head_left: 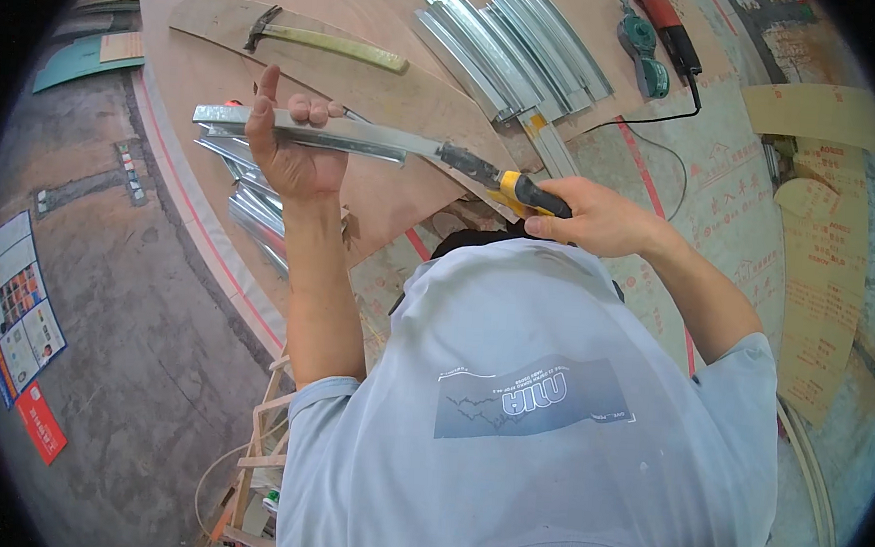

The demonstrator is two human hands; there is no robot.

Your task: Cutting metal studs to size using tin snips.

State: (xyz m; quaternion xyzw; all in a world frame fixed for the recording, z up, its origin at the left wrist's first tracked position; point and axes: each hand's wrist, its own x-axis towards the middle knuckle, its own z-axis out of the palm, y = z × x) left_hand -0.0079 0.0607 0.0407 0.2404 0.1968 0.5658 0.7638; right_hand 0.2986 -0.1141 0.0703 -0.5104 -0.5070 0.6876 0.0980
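Observation:
My left hand [294, 159] holds a silver metal channel [227, 114] from beneath, with fingers curled over it and the thumb raised. My right hand [596, 215] grips yellow-and-black metal snips [511, 186], whose head is at the channel's right end. Below my left hand, several metal channels [253, 207] lie on a plywood board [190, 68]. Beyond it, a hammer [331, 46] with a pale green handle lies on a curved wooden panel [208, 19].
More metal channels [511, 52] lie at the top, beside a green tool [641, 55] and a red corded power tool [664, 17]. Tan cut panels [818, 277] lie right. A wooden frame [264, 408] stands lower left, near printed sheets [20, 303] on grey concrete.

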